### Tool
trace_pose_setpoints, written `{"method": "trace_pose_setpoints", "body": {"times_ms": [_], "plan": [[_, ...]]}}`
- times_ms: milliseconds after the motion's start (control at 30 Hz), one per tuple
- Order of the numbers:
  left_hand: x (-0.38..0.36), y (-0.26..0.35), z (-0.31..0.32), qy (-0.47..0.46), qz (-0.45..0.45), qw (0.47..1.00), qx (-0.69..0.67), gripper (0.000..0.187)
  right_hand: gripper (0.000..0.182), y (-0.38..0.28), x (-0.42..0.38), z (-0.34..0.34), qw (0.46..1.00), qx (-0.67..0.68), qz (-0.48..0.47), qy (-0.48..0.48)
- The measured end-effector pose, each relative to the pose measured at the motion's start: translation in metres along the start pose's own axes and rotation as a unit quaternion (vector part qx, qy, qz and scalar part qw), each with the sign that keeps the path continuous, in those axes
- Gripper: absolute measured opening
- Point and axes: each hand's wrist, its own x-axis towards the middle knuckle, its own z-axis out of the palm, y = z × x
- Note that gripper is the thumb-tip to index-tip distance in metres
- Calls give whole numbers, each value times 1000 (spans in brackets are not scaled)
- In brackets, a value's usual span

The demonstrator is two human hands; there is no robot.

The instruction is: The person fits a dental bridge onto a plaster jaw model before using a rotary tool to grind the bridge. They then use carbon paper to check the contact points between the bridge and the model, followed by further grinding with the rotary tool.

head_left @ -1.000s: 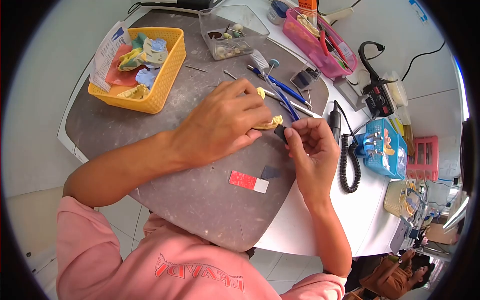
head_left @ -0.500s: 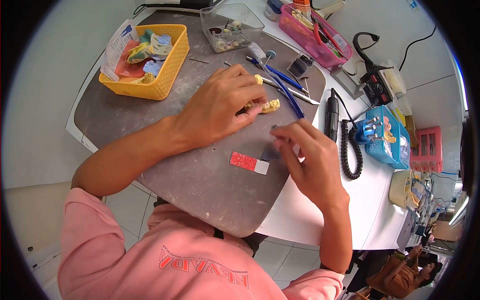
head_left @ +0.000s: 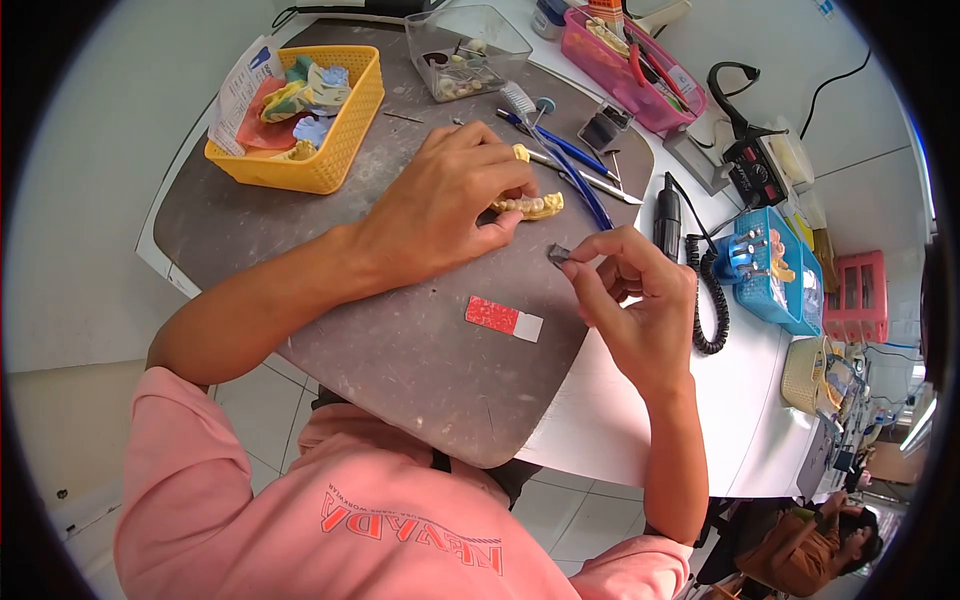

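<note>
On the grey board, my left hand has its fingers closed on a yellowish dental model, whose row of teeth shows beyond the fingertips. My right hand pinches a small dark grey piece between thumb and forefinger, to the right of the model and apart from it. Below the hands lies a red and white strip. Another small yellow piece shows just above my left fingers.
A yellow basket stands at the upper left, a clear box at the back. Blue-handled tools lie behind the model. A pink basket, a black handpiece and blue baskets are rightward. A person sits lower right.
My right hand has moved slightly right and turned, bringing the dark piece into clearer view. The dark sheet near that hand no longer shows. My left hand remains on the model.
</note>
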Motion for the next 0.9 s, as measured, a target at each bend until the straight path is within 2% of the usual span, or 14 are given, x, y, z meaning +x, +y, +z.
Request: {"method": "trace_pose_setpoints", "body": {"times_ms": [33,100,233,433,500,600,733,800,900], "plan": [[0,0,0,0,1,1000,0,21,5,5,1,5,1000,-1,0,1],[0,1,0,-1,-1,1000,4,21,8,16,6,16,990,93,-77,70],[0,2,-1,3,-3,1000,7,21,9,22,10,24,987,108,-85,78],[-1,1,1,10,-2,1000,1,21,16,19,14,30,988,133,-11,82],[-1,1,1,12,-5,1000,-3,21,26,16,17,29,991,120,32,54],[-1,0,2,21,0,1000,-5,21,32,16,21,28,995,87,30,29],[0,1,1,18,-2,1000,-9,20,28,16,29,22,995,93,45,16],[0,2,1,15,-7,1000,-12,19,20,11,32,16,990,94,105,-4],[0,1,2,19,-5,1000,-12,18,14,11,30,15,985,113,126,-26]]}}
